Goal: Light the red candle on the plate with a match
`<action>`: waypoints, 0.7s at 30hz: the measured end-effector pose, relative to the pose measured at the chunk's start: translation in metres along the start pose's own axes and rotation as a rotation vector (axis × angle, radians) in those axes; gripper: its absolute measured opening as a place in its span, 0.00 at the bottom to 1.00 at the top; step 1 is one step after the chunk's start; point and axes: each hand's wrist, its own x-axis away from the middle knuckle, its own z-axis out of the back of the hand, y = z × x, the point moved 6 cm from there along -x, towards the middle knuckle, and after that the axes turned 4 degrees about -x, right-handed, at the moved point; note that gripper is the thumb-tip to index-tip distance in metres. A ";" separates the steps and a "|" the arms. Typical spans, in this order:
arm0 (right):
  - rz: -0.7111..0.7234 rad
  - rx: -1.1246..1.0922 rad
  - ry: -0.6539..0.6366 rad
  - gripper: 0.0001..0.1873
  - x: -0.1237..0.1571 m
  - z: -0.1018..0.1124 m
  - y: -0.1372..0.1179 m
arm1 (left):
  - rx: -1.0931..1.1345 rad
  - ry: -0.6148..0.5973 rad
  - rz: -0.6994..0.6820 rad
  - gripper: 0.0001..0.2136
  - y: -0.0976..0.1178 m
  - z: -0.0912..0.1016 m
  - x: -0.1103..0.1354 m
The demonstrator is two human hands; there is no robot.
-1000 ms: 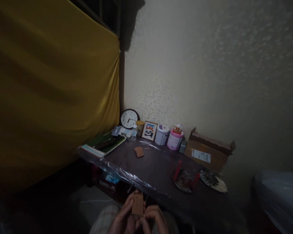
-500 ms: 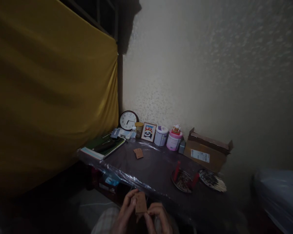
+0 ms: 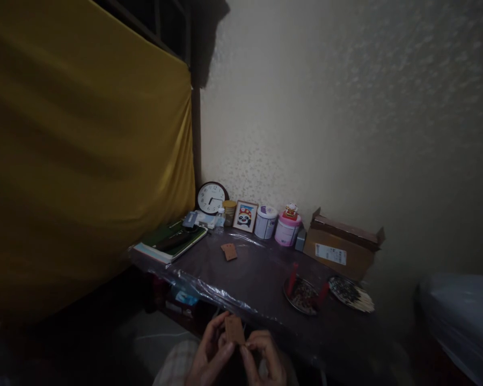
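Near the front edge of the table, my left hand (image 3: 214, 348) grips a small brown rectangular piece (image 3: 235, 330) by its left side, thumb below and fingers behind. It looks like a thin board or card with faint marks; its material is hard to tell in the dim light. At its lower right corner, the fingertips of my right hand (image 3: 265, 356) pinch the edge. Whether they hold a second small part there is unclear. Another brown piece (image 3: 229, 252) with an uneven edge lies flat on the table beyond my hands.
Red candles stand on a round plate (image 3: 288, 303) at right, beside a fan of cotton swabs or matches (image 3: 361, 300). Behind are a cardboard box (image 3: 326, 236), a pink tin (image 3: 286, 231), a white tin (image 3: 265, 222), a panda picture (image 3: 245, 216) and a clock (image 3: 212, 198). Books (image 3: 148, 252) lie left.
The brown piece has turned slightly in my fingers and its lower end has come up. My left thumb has shifted right along its lower edge. Things on the table have stayed put.
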 end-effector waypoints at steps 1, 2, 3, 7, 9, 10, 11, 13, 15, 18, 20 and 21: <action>-0.005 -0.010 0.001 0.07 0.000 0.000 0.001 | -0.006 -0.003 -0.017 0.21 0.000 -0.001 0.000; -0.004 -0.020 -0.001 0.07 0.001 0.000 0.003 | -0.012 -0.005 -0.031 0.21 0.000 -0.001 0.000; 0.006 -0.033 -0.016 0.07 0.001 -0.001 0.003 | -0.019 -0.003 -0.037 0.21 0.001 -0.002 0.000; -0.055 -0.123 -0.069 0.07 0.001 -0.001 0.015 | -0.046 0.032 -0.019 0.18 0.009 -0.003 0.002; -0.150 -0.181 -0.057 0.10 -0.002 0.003 0.025 | -0.071 0.049 0.016 0.17 0.013 -0.003 0.004; -0.187 -0.210 -0.044 0.11 -0.004 0.006 0.029 | -0.083 0.046 0.038 0.16 0.015 -0.003 0.006; -0.209 -0.233 -0.029 0.11 -0.006 0.010 0.033 | -0.093 0.037 0.061 0.16 0.017 -0.004 0.007; -0.251 -0.253 -0.007 0.11 -0.012 0.017 0.039 | -0.107 0.008 0.082 0.14 0.019 -0.005 0.008; -0.310 -0.250 0.021 0.09 -0.016 0.024 0.046 | -0.119 -0.007 0.067 0.13 0.020 -0.004 0.007; -0.383 -0.250 0.064 0.17 -0.018 0.031 0.054 | -0.166 0.011 0.038 0.13 0.018 0.000 0.003; -0.420 -0.254 0.101 0.19 -0.017 0.034 0.057 | -0.201 0.004 0.039 0.12 0.016 0.000 0.001; -0.433 -0.256 0.113 0.18 -0.017 0.034 0.057 | -0.208 -0.007 0.038 0.12 0.015 0.000 0.001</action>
